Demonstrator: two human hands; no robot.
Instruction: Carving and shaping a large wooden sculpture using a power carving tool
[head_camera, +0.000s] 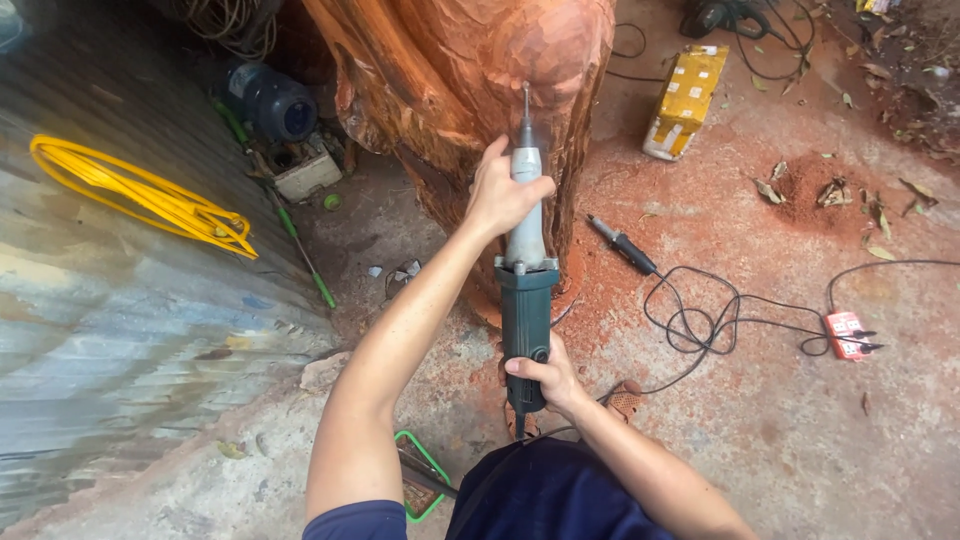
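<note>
Nearest the camera, the right hand (545, 375) is closed around the rear of the dark green barrel of a long electric die grinder (527, 270), thumb across the casing, with its black cord trailing down behind. Further up, the left hand (503, 190) wraps the tool's pale grey neck with curled fingers, the left forearm stretched out nearly straight while the right elbow stays bent and close to the body. Held roughly upright, the grinder has its thin metal bit touching the reddish carved wooden trunk (470, 70) near a rounded bulge. I judge the tool rigid, fairly heavy and rear-weighted, so one grip on the motor body and one on the neck suits it; the neck looks smooth and could slip. Right of the trunk lie a second black hand tool (622, 244), a yellow box (686, 99) and a red power strip (846, 334); left of the trunk lies a yellow coiled hose (140, 195).
</note>
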